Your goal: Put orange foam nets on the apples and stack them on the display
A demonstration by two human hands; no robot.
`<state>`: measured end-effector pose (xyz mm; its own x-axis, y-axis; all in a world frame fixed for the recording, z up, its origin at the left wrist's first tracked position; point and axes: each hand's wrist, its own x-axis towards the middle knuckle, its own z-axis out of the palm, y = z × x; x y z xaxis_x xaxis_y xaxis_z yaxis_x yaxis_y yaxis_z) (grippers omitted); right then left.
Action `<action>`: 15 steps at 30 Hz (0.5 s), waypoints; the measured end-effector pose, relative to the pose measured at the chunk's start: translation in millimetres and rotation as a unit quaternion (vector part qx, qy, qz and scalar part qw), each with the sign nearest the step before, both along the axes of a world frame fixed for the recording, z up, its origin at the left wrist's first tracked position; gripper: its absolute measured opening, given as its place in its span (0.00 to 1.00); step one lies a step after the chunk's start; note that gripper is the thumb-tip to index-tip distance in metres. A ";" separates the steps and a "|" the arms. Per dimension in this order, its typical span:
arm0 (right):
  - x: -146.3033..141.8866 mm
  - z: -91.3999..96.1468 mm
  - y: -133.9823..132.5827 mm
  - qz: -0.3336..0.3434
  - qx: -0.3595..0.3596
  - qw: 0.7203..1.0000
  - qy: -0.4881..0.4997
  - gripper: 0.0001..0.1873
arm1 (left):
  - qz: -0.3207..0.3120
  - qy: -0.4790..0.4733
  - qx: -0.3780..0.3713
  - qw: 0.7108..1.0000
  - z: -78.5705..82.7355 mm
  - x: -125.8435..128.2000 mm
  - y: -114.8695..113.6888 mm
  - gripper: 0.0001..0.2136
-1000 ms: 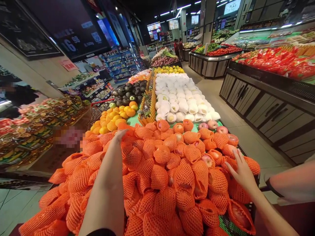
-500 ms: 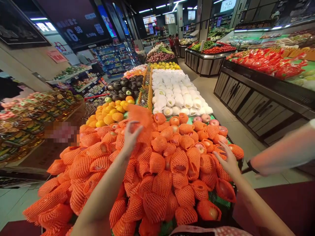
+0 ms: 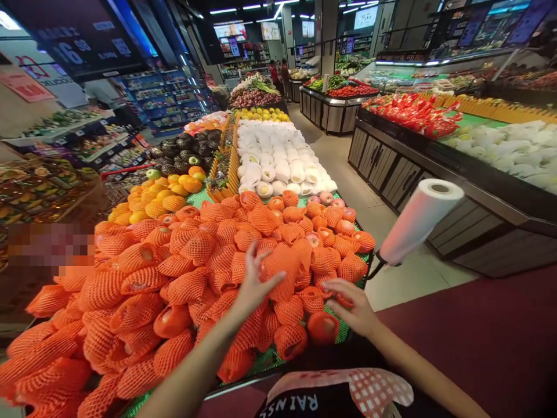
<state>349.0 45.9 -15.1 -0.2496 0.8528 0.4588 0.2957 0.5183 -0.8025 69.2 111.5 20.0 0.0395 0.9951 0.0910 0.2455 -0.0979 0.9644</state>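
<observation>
My left hand [image 3: 256, 278] grips a piece of fruit in an orange foam net [image 3: 281, 270], blurred by motion, above the heap. The fruit inside the net is hidden. To its right, my right hand [image 3: 354, 307] is open, fingers apart and slightly bent, close over the front right edge of the heap. Beneath both hands lie many net-wrapped fruits [image 3: 195, 247], piled on a green mat [image 3: 270, 361]. Some nets gape and show reddish apples inside. Several bare pink apples [image 3: 326, 198] sit at the far right corner.
A roll of white plastic bags [image 3: 420, 217] stands on a holder right of the display. Behind the heap are white-netted fruits [image 3: 278, 159], yellow-orange fruits [image 3: 152, 197] and dark-netted fruits [image 3: 187, 152]. Another counter [image 3: 404, 162] stands across the aisle. Two people are far back.
My left hand has come back toward me with the netted fruit. My right hand has also moved nearer. The view has turned right, and the bag roll now shows where a blurred forearm-like shape was.
</observation>
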 end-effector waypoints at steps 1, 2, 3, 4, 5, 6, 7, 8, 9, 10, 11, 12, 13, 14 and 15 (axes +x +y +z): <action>-5.9 1.2 -10.8 0.035 0.007 0.999 -0.016 0.22 | -0.014 -0.031 -0.018 0.999 -11.9 21.4 -16.5 0.48; -11.3 1.5 -19.3 0.060 0.023 0.997 -0.039 0.26 | -0.016 -0.059 -0.046 0.997 -23.3 42.1 -31.8 0.44; -15.6 0.9 -25.4 0.069 0.042 0.995 -0.064 0.27 | -0.017 -0.083 -0.080 0.993 -33.2 61.2 -45.5 0.39; -18.1 -0.4 -29.4 0.058 0.060 0.993 -0.085 0.23 | -0.024 -0.104 -0.113 0.988 -40.9 77.7 -57.5 0.36; -18.7 -1.9 -31.9 0.034 0.074 0.992 -0.097 0.16 | -0.027 -0.125 -0.138 0.982 -46.0 91.2 -67.9 0.34; -17.3 -3.4 -33.3 0.002 0.080 0.992 -0.099 0.11 | -0.034 -0.147 -0.153 0.977 -48.6 101.5 -76.8 0.35; -14.3 -4.3 -34.3 -0.027 0.078 0.992 -0.090 0.10 | -0.041 -0.168 -0.154 0.973 -49.1 108.7 -84.4 0.37; -10.3 -4.5 -35.1 -0.048 0.069 0.994 -0.074 0.10 | -0.047 -0.187 -0.143 0.971 -48.1 113.0 -90.9 0.39; -5.9 -4.0 -36.0 -0.059 0.056 0.995 -0.056 0.10 | -0.050 -0.201 -0.125 0.970 -46.2 114.9 -96.3 0.41; -1.9 -2.8 -37.2 -0.063 0.038 0.996 -0.039 0.10 | -0.045 -0.204 -0.109 0.972 -44.1 114.8 -101.0 0.41; 1.1 -1.1 -38.7 -0.064 0.019 0.997 -0.026 0.09 | -0.035 -0.195 -0.101 0.975 -42.3 113.0 -105.0 0.40; 2.9 0.8 -40.3 -0.063 -0.002 0.998 -0.015 0.07 | -0.020 -0.180 -0.101 0.978 -41.1 110.1 -108.4 0.37; 3.3 2.7 -41.9 -0.059 -0.028 0.998 -0.005 0.05 | -0.004 -0.165 -0.108 0.980 -40.5 106.4 -111.4 0.34; 2.6 4.4 -43.5 -0.050 -0.059 0.997 0.007 0.05 | 0.011 -0.150 -0.115 0.982 -40.4 102.3 -114.1 0.31; 1.1 5.9 -45.0 -0.035 -0.093 0.995 0.023 0.08 | 0.024 -0.138 -0.116 0.983 -40.5 98.0 -116.7 0.28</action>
